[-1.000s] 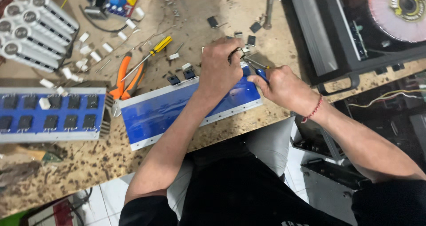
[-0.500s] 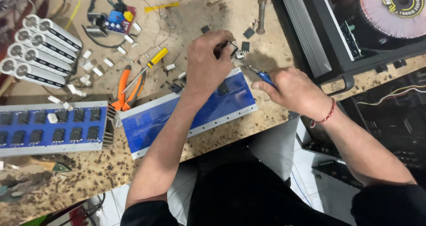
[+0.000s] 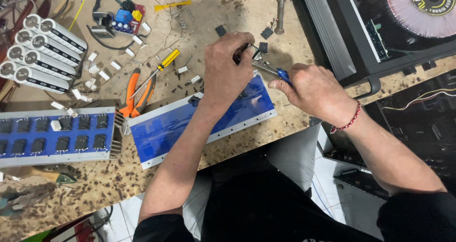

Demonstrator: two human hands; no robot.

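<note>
Head view: a small black component (image 3: 248,49) is pinched in the closed fingers of the left hand (image 3: 228,68), just above the far edge of the blue heatsink plate (image 3: 166,128) lying on the workbench (image 3: 95,185). A blue-handled tool (image 3: 274,71) is gripped by the right hand (image 3: 313,92), its metal tip touching the component. Orange pliers (image 3: 135,97) and a yellow screwdriver (image 3: 159,68) lie just left of the plate.
</note>
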